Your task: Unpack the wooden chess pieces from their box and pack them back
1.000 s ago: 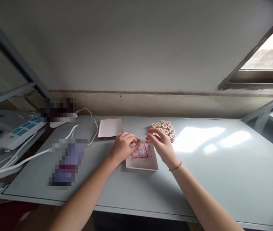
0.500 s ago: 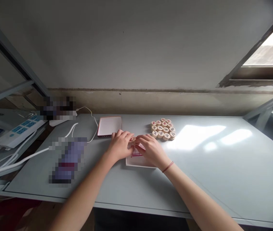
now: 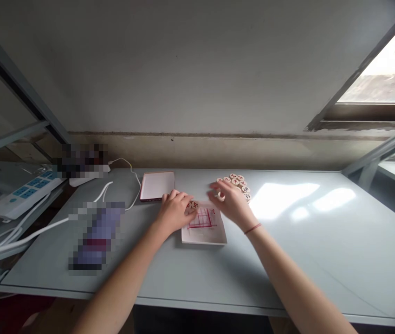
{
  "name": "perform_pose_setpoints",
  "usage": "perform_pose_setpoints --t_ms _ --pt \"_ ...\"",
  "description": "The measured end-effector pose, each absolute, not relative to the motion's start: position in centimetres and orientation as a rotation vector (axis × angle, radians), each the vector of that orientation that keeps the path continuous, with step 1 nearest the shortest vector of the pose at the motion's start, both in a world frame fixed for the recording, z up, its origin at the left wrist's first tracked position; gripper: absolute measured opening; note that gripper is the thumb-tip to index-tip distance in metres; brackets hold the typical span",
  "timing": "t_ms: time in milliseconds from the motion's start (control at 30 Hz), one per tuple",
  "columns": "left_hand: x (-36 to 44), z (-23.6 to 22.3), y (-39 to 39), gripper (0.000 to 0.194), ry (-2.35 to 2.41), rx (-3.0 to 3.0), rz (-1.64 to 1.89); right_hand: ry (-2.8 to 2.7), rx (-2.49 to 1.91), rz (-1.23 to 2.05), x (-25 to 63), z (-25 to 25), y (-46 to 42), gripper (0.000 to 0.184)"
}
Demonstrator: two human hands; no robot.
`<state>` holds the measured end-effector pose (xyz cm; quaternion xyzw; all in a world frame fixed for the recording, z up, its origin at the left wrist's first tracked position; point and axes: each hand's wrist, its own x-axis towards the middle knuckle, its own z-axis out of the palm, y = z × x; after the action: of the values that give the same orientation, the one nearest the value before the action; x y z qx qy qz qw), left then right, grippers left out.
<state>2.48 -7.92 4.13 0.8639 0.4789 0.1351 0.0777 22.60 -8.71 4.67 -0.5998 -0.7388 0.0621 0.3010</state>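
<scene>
A white shallow tray [image 3: 204, 238] lies on the table, with a red grid [image 3: 201, 218] drawn on paper inside it. Two round wooden chess pieces [image 3: 192, 204] sit at its far left corner, touching the fingertips of my left hand [image 3: 175, 212]. My right hand [image 3: 230, 202] is over the near edge of a tight cluster of wooden chess pieces [image 3: 236, 182], hiding its lower part. Its finger and thumb curl at the cluster's near left side. Whether they hold a piece is hidden.
A white box lid with a red edge [image 3: 157, 185] lies left of the tray. Further left are a blurred object [image 3: 98, 236], white cables [image 3: 103, 191] and a blue-and-white power strip [image 3: 26, 195]. The pale table [image 3: 298, 260] ends at a wall behind.
My right hand has moved away from the tray, up and right onto the cluster. My left hand stays near the tray's far left corner, where two pieces now show.
</scene>
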Motion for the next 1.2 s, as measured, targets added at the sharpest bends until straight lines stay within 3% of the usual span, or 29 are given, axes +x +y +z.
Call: perform_pose_setpoints --t_ms 133,200,567,667,767,933,1200 --pt "3.0 3.7 -7.5 0.029 1.373 2.609 0.400 -1.756 -2.076 0.054 27.2 6.0 -3.9 0.029" --pt "3.1 3.5 -7.5 0.024 1.366 2.606 0.390 -1.799 -2.332 0.209 28.8 6.4 -1.6 0.036" --pt "2.7 3.5 -7.9 0.025 1.368 2.604 0.387 -1.859 -2.501 0.519 29.5 6.6 3.2 0.018" --pt "2.5 3.6 -7.9 0.042 1.343 2.643 0.425 -1.834 -2.438 0.536 29.7 7.6 2.8 0.015" --pt "2.4 3.8 -8.0 0.052 1.300 2.635 0.572 -1.760 -2.207 0.566 29.1 9.1 0.4 0.024" --pt "3.5 4.7 -7.8 0.049 1.075 2.424 0.920 -1.504 -1.459 1.074 25.0 10.0 -6.8 0.038" --pt "5.0 5.4 -7.7 0.023 0.891 2.230 1.049 -1.271 -1.226 1.250 22.7 7.3 -10.5 0.038"
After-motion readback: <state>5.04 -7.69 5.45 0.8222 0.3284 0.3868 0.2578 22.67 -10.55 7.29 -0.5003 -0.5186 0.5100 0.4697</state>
